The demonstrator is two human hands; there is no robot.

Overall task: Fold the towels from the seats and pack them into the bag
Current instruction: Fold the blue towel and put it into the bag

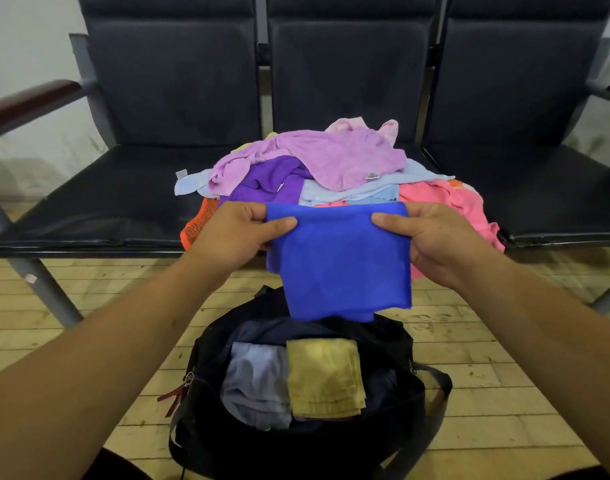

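Presently, at 6 o'clock and nearest the viewer, a black bag [206, 362] stands open on the wooden floor [487, 358]. Two folded towels lie side by side inside it: a pale grey towel [255, 382] toward 7 o'clock and a yellow towel [326, 377] touching it toward 5 o'clock.

Above the far rim of the bag hangs a blue towel [338, 265], folded and held by its top edge. The left hand [234, 233] pinches the upper corner at 9 o'clock, thumb on the near face and fingers curled behind. The right hand [445, 240] pinches the upper corner at 3 o'clock in the same way.

Beyond, at 12 o'clock, unfolded towels lie heaped on the middle one of three dark seats [106, 202]. A lilac towel [331, 154] is uppermost, with a purple towel [265, 181] under it toward 11 o'clock. A pink towel [449, 202] at 2 o'clock and an orange towel [199, 226] at 10 o'clock drape over the seat's front edge
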